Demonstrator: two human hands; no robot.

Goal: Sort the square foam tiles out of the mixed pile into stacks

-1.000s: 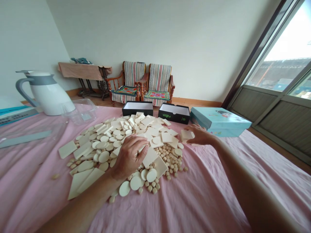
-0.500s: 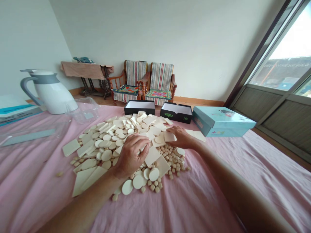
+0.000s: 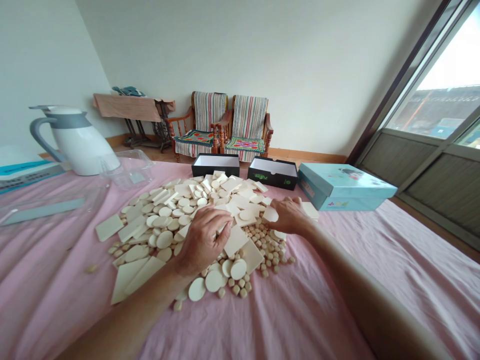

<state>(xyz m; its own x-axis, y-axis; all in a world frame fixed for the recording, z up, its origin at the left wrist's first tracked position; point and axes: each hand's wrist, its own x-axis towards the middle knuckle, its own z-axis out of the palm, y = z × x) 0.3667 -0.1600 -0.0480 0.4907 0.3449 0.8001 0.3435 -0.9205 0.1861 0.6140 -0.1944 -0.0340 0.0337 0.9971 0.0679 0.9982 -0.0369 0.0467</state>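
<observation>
A heap of pale wooden pieces, with discs [image 3: 164,239], square and rectangular tiles [image 3: 109,228] and small cubes [image 3: 268,248], spreads over the pink tablecloth. My left hand [image 3: 207,235] is over the middle of the heap, fingers curled and thumb bent inward; what lies under the fingers is hidden. A square tile [image 3: 235,241] lies just right of that thumb. At the heap's right side, my right hand [image 3: 288,215] grips a pale wooden tile [image 3: 270,214] between thumb and fingers, above the small cubes.
Two black open boxes [image 3: 272,178] stand behind the heap, with a light-blue lidded box [image 3: 345,187] to their right. On the left are a white-and-grey jug [image 3: 80,142], a clear plastic container [image 3: 131,172] and a clear plastic lid [image 3: 48,210].
My right hand has moved a little to the right with the tile, which has tilted. My left hand stays in place over the heap.
</observation>
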